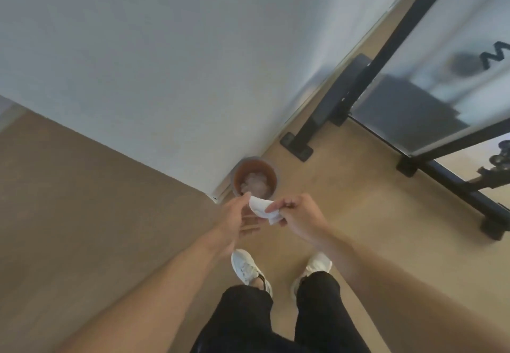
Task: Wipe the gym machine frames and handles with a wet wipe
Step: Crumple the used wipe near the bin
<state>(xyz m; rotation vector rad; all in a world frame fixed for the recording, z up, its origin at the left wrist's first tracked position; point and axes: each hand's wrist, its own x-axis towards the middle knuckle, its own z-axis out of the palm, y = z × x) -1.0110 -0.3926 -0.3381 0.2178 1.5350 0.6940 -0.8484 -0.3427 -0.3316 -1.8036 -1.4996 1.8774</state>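
A white wet wipe (260, 209) is stretched between both hands at the middle of the view. My left hand (234, 220) pinches its upper left corner with fingertips. My right hand (298, 217) grips its lower right part with thumb and fingers. Both hands hover just in front of a small round bin (271, 172) on the floor, which holds crumpled white wipes. The black gym machine frame (386, 49) stands to the upper right, well away from my hands.
A white wall corner (165, 77) meets the floor beside the bin. The machine's black base feet (296, 145) and a frosted panel (441, 90) lie to the right. My white shoes (245, 267) stand on the tan floor below my hands.
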